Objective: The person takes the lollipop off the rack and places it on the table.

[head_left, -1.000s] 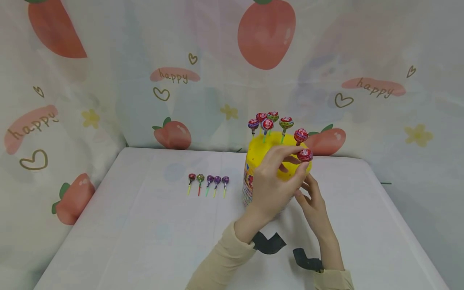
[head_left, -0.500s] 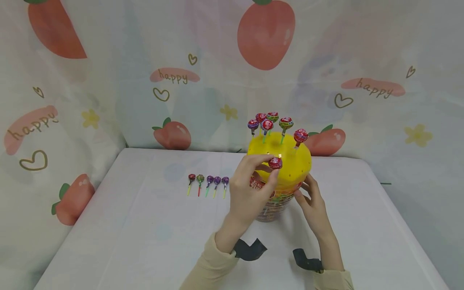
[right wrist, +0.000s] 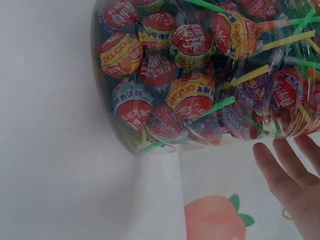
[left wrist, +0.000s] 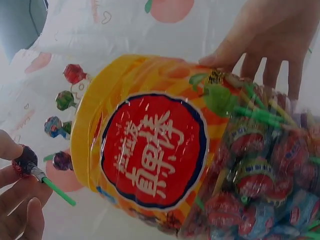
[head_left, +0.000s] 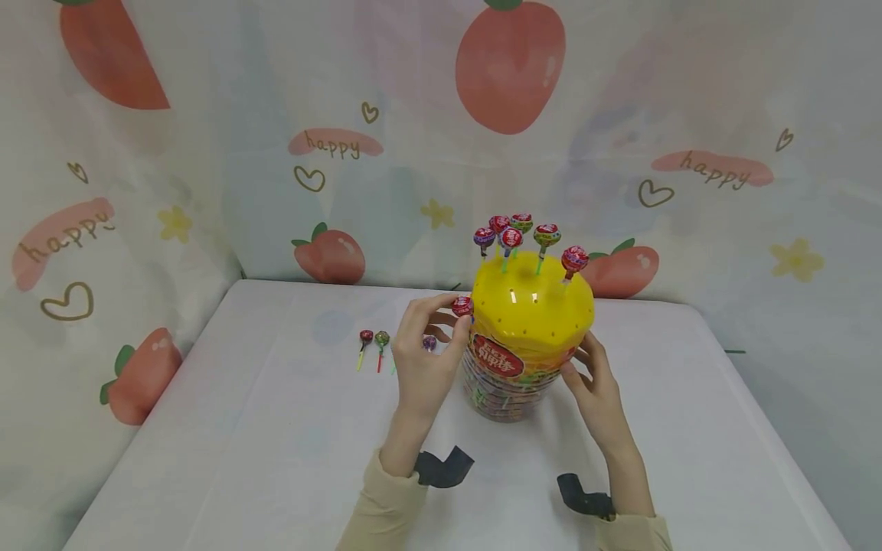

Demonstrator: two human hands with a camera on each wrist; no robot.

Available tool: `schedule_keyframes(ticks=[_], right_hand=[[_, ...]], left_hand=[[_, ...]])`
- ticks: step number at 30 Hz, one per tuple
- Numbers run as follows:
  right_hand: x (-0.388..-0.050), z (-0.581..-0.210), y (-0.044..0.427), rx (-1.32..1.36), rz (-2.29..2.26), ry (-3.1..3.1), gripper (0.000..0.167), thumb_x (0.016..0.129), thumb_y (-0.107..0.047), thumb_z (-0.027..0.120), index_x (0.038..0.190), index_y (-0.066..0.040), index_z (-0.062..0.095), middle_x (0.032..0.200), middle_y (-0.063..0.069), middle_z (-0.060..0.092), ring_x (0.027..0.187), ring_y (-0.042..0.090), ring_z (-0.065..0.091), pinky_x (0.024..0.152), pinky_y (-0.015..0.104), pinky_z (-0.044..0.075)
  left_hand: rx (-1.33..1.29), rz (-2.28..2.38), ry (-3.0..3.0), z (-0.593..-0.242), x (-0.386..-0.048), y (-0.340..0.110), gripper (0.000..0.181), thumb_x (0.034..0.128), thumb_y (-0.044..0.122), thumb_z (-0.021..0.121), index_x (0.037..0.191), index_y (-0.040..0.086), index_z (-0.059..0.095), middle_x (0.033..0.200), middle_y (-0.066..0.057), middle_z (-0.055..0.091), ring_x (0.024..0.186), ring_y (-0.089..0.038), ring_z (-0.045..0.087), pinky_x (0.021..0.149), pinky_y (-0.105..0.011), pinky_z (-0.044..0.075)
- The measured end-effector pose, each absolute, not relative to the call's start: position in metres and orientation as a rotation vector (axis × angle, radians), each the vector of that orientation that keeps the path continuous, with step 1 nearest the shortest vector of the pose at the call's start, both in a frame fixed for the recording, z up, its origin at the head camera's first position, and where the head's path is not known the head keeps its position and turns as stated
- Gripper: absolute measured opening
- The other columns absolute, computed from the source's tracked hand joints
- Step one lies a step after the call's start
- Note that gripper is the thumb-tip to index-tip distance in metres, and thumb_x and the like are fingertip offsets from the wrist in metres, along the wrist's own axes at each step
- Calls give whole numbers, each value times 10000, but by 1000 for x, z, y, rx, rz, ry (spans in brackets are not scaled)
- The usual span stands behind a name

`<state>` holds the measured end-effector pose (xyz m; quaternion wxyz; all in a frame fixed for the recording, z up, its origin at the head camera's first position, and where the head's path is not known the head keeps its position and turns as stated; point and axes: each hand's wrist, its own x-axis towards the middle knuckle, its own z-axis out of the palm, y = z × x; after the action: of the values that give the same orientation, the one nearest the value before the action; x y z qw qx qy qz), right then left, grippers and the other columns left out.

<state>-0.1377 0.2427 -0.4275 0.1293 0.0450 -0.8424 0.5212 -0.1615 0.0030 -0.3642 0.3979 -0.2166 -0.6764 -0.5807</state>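
Note:
My left hand (head_left: 429,360) pinches a red-wrapped lollipop (head_left: 462,306) by its candy head, just left of the jar's lid; its green stick (left wrist: 59,192) shows in the left wrist view. The clear lollipop jar (head_left: 506,390) stands upright on the table, packed with wrapped lollipops. From its yellow lid (head_left: 530,298) several lollipops rise on their sticks, among them a red one (head_left: 575,260) at the right. Against the jar's right side rests my right hand (head_left: 599,390), thumb toward the front. Its fingers (right wrist: 282,167) look extended beside the jar in the right wrist view.
On the white table (head_left: 276,428), left of the jar, lie several loose lollipops, including a green one (head_left: 382,339) and a red one (head_left: 366,337). My left hand hides part of that row. A fruit-printed cloth (head_left: 400,168) hangs behind the table.
My left hand has moved left, from over the lid's right part to beside its left edge, with the lollipop still pinched. My right hand stays against the jar.

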Motion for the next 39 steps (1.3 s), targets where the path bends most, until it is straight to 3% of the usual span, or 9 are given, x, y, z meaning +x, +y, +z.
schedule_keyframes(ticks=[7, 16, 18, 23, 30, 33, 36, 39], right_hand=[[-137, -427, 242, 125, 1512, -2450, 620, 990, -171, 510, 1528, -238, 209, 1498, 55, 359, 1272, 58, 366, 941, 70, 349], [-137, -426, 242, 111, 1525, -2456, 621, 990, -171, 509, 1528, -236, 206, 1505, 54, 351, 1293, 112, 370, 966, 125, 356], [-137, -426, 242, 108, 1529, -2457, 618, 992, -175, 505, 1528, -238, 204, 1506, 52, 350, 1298, 124, 369, 1010, 206, 381], [-138, -427, 242, 120, 1551, -2445, 616, 994, -179, 498, 1531, -216, 197, 1510, 80, 338, 1312, 185, 363, 1068, 536, 368], [-139, -427, 243, 100, 1522, -2469, 617, 995, -195, 495, 1532, -219, 192, 1510, 62, 337, 1315, 186, 369, 1029, 315, 376], [-139, -427, 243, 99, 1525, -2468, 619, 996, -195, 494, 1534, -211, 189, 1508, 73, 338, 1320, 214, 369, 1052, 415, 385], [-138, -428, 243, 95, 1540, -2460, 619, 995, -199, 496, 1533, -202, 190, 1509, 84, 335, 1324, 239, 366, 1065, 551, 366], [-137, -428, 243, 89, 1537, -2464, 618, 995, -208, 499, 1532, -207, 193, 1507, 83, 338, 1322, 223, 366, 1069, 503, 379]], left_hand=[[-368, -1505, -1737, -381, -183, -20, 261, 844, 73, 713, 1100, 42, 675, 954, -137, 654, 745, -232, 651, 581, -221, 503], [-154, -1549, -1856, -392, -198, -54, 247, 837, 1, 699, 1074, -60, 668, 985, -243, 657, 715, -285, 623, 603, -156, 435], [-104, -1556, -1892, -391, -198, -62, 246, 841, 1, 694, 1076, -66, 665, 991, -246, 658, 714, -227, 609, 616, -142, 428], [-6, -1576, -1933, -409, -209, -83, 253, 844, 19, 700, 1078, -69, 667, 987, -238, 666, 695, -126, 574, 614, -94, 412], [133, -1522, -2026, -460, -239, -114, 232, 854, 138, 721, 1075, 71, 706, 982, -130, 690, 699, -165, 581, 607, -87, 408], [196, -1508, -2081, -468, -243, -121, 235, 859, 155, 717, 1079, 74, 707, 984, -125, 688, 700, -170, 569, 610, -106, 400], [251, -1486, -2141, -476, -247, -127, 242, 863, 167, 711, 1083, 66, 707, 987, -124, 686, 678, -97, 539, 611, -123, 392], [294, -1463, -2207, -485, -250, -130, 247, 867, 186, 705, 1085, 70, 708, 992, -123, 680, 674, -76, 528, 612, -143, 393]])
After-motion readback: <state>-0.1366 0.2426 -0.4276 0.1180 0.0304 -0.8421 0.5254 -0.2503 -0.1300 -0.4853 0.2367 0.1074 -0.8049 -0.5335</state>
